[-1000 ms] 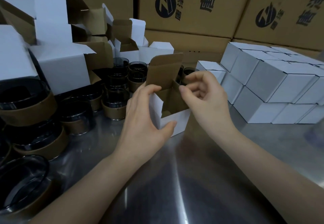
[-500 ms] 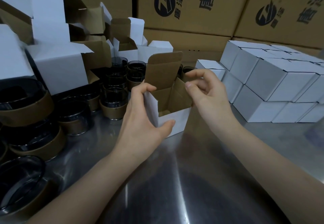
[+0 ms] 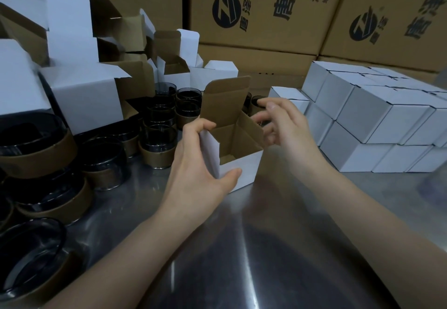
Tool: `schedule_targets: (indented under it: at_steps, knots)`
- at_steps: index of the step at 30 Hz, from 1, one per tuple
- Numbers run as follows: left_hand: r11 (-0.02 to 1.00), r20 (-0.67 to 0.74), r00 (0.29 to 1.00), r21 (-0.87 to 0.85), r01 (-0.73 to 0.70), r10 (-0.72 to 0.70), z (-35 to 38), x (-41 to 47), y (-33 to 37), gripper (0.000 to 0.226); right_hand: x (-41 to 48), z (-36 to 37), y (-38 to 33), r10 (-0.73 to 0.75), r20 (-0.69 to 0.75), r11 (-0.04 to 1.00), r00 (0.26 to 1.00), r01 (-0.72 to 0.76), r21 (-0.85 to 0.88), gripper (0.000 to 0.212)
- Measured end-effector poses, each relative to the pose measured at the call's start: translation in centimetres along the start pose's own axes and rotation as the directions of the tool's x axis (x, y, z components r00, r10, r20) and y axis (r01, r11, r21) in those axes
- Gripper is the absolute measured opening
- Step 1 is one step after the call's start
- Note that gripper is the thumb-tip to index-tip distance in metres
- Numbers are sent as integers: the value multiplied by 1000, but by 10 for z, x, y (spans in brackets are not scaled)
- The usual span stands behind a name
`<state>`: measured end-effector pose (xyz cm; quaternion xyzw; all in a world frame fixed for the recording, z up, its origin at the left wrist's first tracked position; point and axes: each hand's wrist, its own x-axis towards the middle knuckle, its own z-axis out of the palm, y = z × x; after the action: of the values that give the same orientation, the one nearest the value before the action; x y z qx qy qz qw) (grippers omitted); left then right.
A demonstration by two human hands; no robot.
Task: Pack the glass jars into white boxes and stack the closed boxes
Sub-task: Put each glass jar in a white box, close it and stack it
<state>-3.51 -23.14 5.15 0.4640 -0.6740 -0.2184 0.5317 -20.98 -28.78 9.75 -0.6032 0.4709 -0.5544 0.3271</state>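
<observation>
1. Reference: open white box (image 3: pixel 244 166), standing upright on the steel table (image 3: pixel 266 248), centre of view. Top open; lid flap (image 3: pixel 226 100) stands up at its far side, brown inner face toward the camera. Brown interior visible down to the floor of the box.
2. Left hand (image 3: pixel 200 163): grasping the box. Fingers curl over the top edge of its left wall, thumb pressed on the white front face near the bottom corner.
3. Right hand (image 3: pixel 285 125): just right of the box, level with its right side flap. Fingers loosely spread, motion-blurred, nothing held. Contact with the flap: cannot tell.
4. Glass jars (image 3: pixel 158 144): dark glass with brown bands round the base, crowded on the table left of the box and behind it. The nearest one stands just beside the left hand. Larger-looking ones run toward the near left edge.
5. Empty white boxes (image 3: pixel 84 98): flaps open, piled above and behind the jars, left of the box.
6. Closed white boxes (image 3: pixel 377 120): stacked in two layers, right of the box, beyond the right hand.
7. Brown cartons (image 3: pixel 254 11) with dark printed logos form the wall behind the box.
</observation>
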Motion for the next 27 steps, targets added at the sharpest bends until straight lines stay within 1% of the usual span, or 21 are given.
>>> schedule_targets:
  at_steps: [2,3,4,6,7,9,11,15,18,19,23,25,27]
  knots:
    - [1000,5,1000,-1,2,-2,0,0,1,79,18,-3,9,51,-96,992,994,-62,-112,19]
    - [1000,8,1000,-3,1,-1,0,0,2,79,28,-4,14,62,-116,976,991,-85,-202,25]
    - [1000,13,1000,-3,0,0,0,0,2,79,38,-6,19,72,-113,949,991,-103,-297,35]
    - [1000,19,1000,-3,4,-4,-1,0,3,79,58,-9,28,85,-69,874,994,-108,-474,54]
    - [1000,23,1000,-6,10,-10,-1,-1,3,79,67,-11,30,80,-47,825,996,-93,-557,61]
    - [1000,28,999,-5,18,-18,-1,-1,4,79,84,-14,33,72,0,715,997,-52,-697,69]
    - [1000,30,999,-5,19,-19,-1,-1,4,79,98,-15,33,112,42,625,993,-37,-780,74]
    - [1000,33,999,-18,23,-22,-1,-2,4,79,117,-15,35,186,83,457,979,-11,-890,75]
    - [1000,28,999,-11,20,-20,-1,-2,5,81,125,-14,36,166,104,341,981,42,-939,69]
    - [1000,27,1000,-9,15,-15,-1,-2,5,81,127,-13,37,166,111,319,980,53,-946,67]
    - [1000,26,1000,-9,7,-7,-1,-2,5,80,129,-10,43,174,119,286,978,66,-956,62]
    - [1000,31,999,-7,4,-4,0,-2,5,79,128,-10,45,143,122,310,982,72,-948,59]
    - [1000,33,999,-7,2,-2,-1,-2,4,79,126,-12,43,138,131,359,982,74,-930,61]
